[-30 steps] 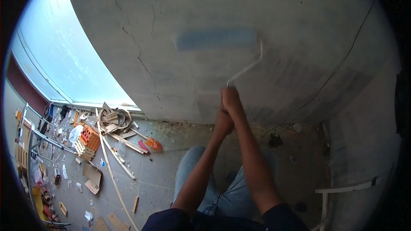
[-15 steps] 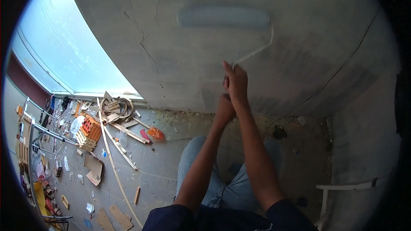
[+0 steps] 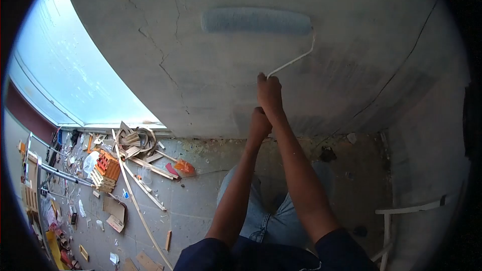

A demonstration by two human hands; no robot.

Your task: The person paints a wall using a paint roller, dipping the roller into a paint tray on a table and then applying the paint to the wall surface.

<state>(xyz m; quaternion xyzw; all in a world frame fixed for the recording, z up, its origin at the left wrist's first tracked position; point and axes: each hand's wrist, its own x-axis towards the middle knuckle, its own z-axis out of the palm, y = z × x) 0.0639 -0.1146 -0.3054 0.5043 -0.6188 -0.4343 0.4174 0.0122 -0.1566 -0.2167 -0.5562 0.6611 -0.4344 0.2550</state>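
Note:
A paint roller [image 3: 256, 21] with a wide pale sleeve lies level against the grey wall [image 3: 211, 80]. Its thin white wire frame bends down from the right end to the handle. Near the top of that handle my right hand [image 3: 270, 93] is closed around it. Just below, my left hand [image 3: 259, 124] is wrapped around the lower part, its fingers mostly hidden. Both arms stretch forward over my knees. Darker, damp-looking patches mark the wall to the right of my hands and beneath them.
Long cracks run down the wall on both sides. Left of me, wood strips [image 3: 135, 185], an orange stack of pieces [image 3: 106, 165], cardboard [image 3: 115, 213] and scraps litter the floor. A bright window [image 3: 85, 70] is at upper left. A white frame [image 3: 411, 209] stands at lower right.
The roller sleeve, blurred before, now looks sharper. In view, roller and hands sit slightly further left, while the floor items appear a little lower. Both hands keep their grip.

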